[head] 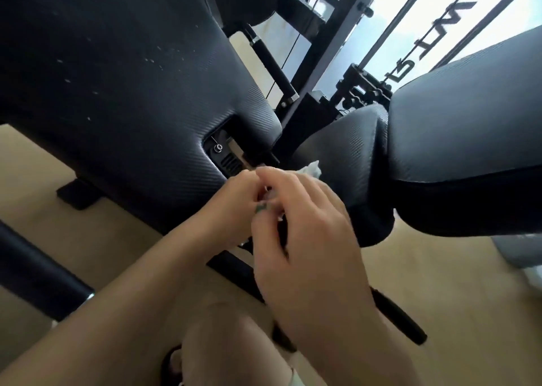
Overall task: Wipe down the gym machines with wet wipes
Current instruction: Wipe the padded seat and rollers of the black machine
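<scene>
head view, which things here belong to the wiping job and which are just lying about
Belongs to the job:
white wipe, bunched beyond the fingers
left hand and right hand, meeting at it
black bench pad
black seat pad

Just about:
black handle bar
beige floor

Black bench pad [123, 71] with a fine diagonal weave and pale specks; black ribbed seat pad [349, 156] beside it; white wipe [311, 169] between them; tan floor [440, 283]
</scene>
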Demonstrator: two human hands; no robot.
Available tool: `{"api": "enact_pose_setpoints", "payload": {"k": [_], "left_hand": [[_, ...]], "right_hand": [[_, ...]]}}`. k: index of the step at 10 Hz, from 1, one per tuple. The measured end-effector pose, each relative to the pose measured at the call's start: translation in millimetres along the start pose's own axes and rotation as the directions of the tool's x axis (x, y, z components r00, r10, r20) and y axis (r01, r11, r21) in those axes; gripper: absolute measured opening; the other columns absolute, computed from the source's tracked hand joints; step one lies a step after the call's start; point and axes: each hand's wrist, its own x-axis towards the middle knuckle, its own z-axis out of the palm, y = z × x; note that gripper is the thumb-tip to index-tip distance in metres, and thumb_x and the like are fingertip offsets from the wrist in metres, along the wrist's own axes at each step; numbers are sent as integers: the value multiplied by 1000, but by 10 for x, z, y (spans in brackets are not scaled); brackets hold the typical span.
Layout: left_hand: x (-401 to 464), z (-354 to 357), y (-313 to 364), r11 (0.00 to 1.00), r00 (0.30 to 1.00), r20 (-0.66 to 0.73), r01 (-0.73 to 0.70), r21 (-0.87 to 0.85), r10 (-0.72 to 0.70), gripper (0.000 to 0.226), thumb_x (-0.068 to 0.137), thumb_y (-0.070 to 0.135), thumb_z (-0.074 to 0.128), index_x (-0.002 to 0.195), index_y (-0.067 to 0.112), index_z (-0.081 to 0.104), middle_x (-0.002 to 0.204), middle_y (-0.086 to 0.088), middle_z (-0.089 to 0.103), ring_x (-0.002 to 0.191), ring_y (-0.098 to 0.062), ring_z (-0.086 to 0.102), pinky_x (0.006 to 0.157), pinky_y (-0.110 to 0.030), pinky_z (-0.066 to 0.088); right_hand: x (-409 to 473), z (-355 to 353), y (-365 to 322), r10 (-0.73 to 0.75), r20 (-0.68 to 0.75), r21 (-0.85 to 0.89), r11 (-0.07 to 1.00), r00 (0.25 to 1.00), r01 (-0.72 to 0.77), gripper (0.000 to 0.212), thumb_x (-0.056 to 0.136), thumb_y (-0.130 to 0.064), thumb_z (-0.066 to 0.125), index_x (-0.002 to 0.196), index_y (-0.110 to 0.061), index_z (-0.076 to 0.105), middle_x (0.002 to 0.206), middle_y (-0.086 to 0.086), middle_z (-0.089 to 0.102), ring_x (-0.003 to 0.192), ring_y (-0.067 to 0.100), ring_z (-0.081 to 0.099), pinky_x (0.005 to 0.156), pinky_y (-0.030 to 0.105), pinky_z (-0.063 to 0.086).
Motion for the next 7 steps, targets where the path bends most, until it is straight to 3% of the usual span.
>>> {"api": "enact_pose_setpoints", "payload": {"k": [1,2,3,4,5,6,7], "left_hand": [[25,-28,-122,990,990,-4,137,-40,-138,34,99,4,60,130,17,63,122,3,68,107,-9,65,87,-19,52],[-68,-23,21,949,956,34,293,-118,-291,34,105,15,54,139,18,55,133,1,63,113,-8,63,83,-12,48],[-204,9,420,851,876,56,478,-218,-478,50,99,16,62,146,16,46,142,-4,55,126,-19,56,102,-29,49],[-333,18,451,724,774,19,600,-339,-633,71,87,25,72,149,27,39,140,-1,56,126,-21,58,106,-41,49],[-397,68,587,591,694,89,666,-456,-714,72,88,27,71,151,32,36,143,3,54,131,-20,55,104,-34,49],[-402,-42,1282,436,596,178,730,-526,-783,70,96,2,59,156,22,29,146,-4,49,129,-20,52,85,-19,47],[-294,102,1236,350,526,159,732,-585,-835,64,102,5,48,160,17,22,155,-9,39,140,-24,42,96,-25,40]], "right_hand": [[633,-35,117,109,574,-391,907,811,155,35,105,-27,38,130,-12,56,127,4,60,123,26,53,107,44,37],[910,-52,122,238,820,-436,849,520,299,36,109,-21,31,138,-11,49,123,8,65,120,31,57,106,49,37],[1145,-67,145,344,860,-449,862,377,236,45,109,-24,25,152,-15,36,138,12,58,129,37,50,107,51,38],[1269,-3,94,376,909,-414,867,182,276,54,107,-31,15,158,-16,26,152,14,48,137,41,43,112,52,32],[1431,-114,130,309,951,-292,895,3,337,54,106,-38,18,142,-13,49,144,13,55,131,35,49,112,48,34],[1623,-251,258,286,946,-197,884,-156,423,44,106,-38,24,129,-16,54,122,7,59,114,29,55,103,45,42],[1694,-264,507,190,956,-59,873,-225,484,50,110,-37,19,145,-19,50,142,8,54,128,30,52,112,43,39]]}}
